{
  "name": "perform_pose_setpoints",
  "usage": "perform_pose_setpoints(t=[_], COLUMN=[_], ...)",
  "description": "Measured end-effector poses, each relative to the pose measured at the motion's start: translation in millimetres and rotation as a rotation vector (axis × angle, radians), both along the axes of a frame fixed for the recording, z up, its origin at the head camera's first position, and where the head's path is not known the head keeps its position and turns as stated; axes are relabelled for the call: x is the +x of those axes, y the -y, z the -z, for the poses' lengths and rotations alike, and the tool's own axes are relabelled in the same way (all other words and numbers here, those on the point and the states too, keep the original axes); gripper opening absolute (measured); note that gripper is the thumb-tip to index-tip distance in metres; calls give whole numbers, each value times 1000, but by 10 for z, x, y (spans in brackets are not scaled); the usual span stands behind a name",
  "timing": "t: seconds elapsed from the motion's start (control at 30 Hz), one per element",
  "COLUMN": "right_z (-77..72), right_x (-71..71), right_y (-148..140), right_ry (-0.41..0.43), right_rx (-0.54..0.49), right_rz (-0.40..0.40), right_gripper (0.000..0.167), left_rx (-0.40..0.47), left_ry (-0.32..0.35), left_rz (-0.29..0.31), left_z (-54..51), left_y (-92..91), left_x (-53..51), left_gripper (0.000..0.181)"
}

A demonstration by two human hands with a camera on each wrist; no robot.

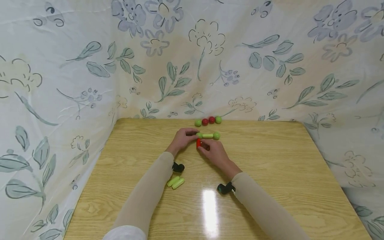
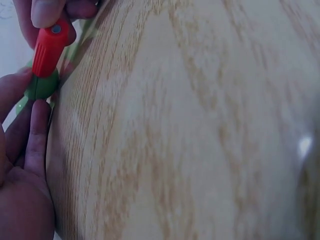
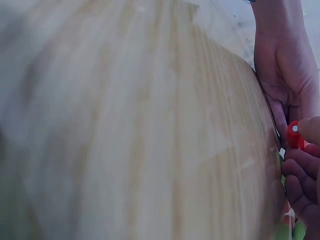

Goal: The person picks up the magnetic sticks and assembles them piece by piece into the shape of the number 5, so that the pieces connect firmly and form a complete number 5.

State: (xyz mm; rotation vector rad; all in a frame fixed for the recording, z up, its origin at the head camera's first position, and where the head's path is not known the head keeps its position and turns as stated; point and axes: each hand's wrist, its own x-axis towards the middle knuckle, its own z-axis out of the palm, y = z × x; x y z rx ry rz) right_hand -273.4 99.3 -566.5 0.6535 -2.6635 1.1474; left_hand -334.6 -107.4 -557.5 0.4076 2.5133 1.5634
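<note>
My right hand (image 1: 216, 151) pinches a short red rod (image 1: 198, 143) with a silvery metal disc in its end. In the left wrist view the red rod (image 2: 49, 52) meets a green ball (image 2: 42, 87). Thumb and fingers of my left hand (image 1: 183, 138) pinch that green ball (image 1: 199, 135) from the left. A yellow-green rod (image 1: 207, 136) runs rightward from it to a second green ball (image 1: 216, 135). In the right wrist view the red rod (image 3: 295, 136) shows at the right edge, partly covered by fingers.
Behind the hands, a row of balls lies near the table's back edge: a green ball (image 1: 198, 122), two red balls (image 1: 205, 122) and another green ball (image 1: 218, 119). Two yellow-green rods (image 1: 178, 183) lie beside the left forearm. A floral cloth (image 1: 210, 66) hangs behind the wooden table (image 1: 270, 160).
</note>
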Motion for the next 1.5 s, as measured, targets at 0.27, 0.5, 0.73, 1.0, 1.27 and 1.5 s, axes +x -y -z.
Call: perform_pose_setpoints(t=[0.27,0.5,0.73,1.0,1.27,1.5], right_z=[-20,-3,-1,-7,-29,-75], right_x=[17,11,22,27,20,24], right_y=[2,3,10,-1,-12,-25], right_ry=[-4,0,18,33,45,63], right_rx=[-3,3,3,-13,-10,-21], right_rz=[4,8,5,4,9,6], right_gripper=[30,29,28,29,30,32], left_rx=[3,-11,3,-15,-20,-22], left_ry=[-9,-20,-14,-9,-13,-9], left_rz=[0,-3,-6,-10,-1,-2], left_z=[10,-4,-6,40,26,27], left_y=[-8,-32,-32,-21,-24,-24], left_x=[-7,7,35,10,1,-6], left_gripper=[29,30,30,29,29,30])
